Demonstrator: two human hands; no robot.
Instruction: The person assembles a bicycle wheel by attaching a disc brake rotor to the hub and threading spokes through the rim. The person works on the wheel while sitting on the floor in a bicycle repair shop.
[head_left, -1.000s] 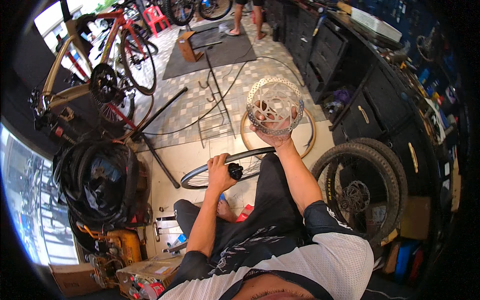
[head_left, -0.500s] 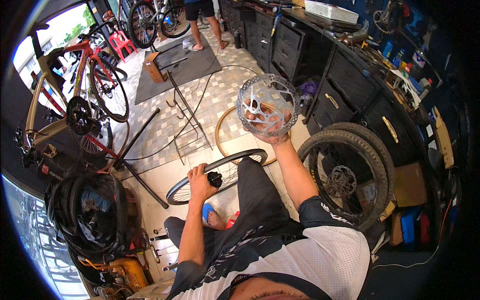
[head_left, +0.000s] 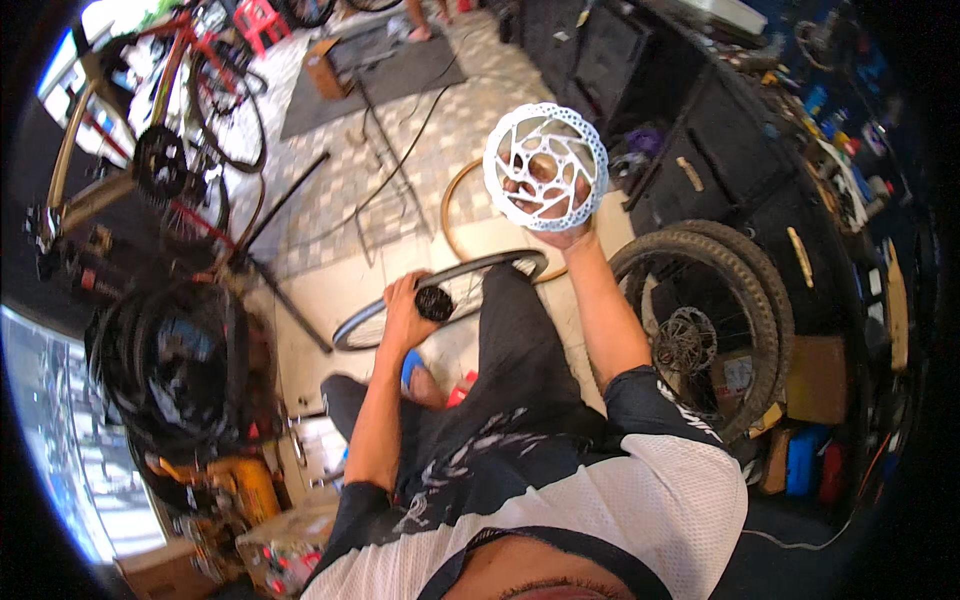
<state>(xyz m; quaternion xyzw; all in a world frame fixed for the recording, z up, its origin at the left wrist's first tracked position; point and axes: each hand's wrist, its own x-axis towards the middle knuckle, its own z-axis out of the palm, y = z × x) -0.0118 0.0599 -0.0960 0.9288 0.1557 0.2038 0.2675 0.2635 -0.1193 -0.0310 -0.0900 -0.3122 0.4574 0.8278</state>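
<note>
Up in front of me, my right hand [head_left: 566,232] holds a disc brake rotor [head_left: 597,165] from behind. Its silver face, with cut-out arms and a perforated outer ring, is turned toward me, and the fingers show through the gaps. My left hand [head_left: 404,308] is closed on a spoked bicycle wheel [head_left: 460,270], which leans tilted against my leg. Beside that hand, at the wheel's hub, is a round black part [head_left: 434,303], probably a cassette. How the left fingertips grip is partly hidden.
Two knobby-tyred wheels [head_left: 700,235] lean at the right by black cabinets [head_left: 720,140]. A tan rim or tyre [head_left: 455,195] lies on the tiles behind my wheel. A metal stand [head_left: 285,210], bicycles [head_left: 150,150] and a heap of black tyres [head_left: 165,360] occupy the left.
The rotor has turned more squarely toward me and catches brighter light. The view has tilted down, so the far floor has shifted upward. My left hand stays on the wheel.
</note>
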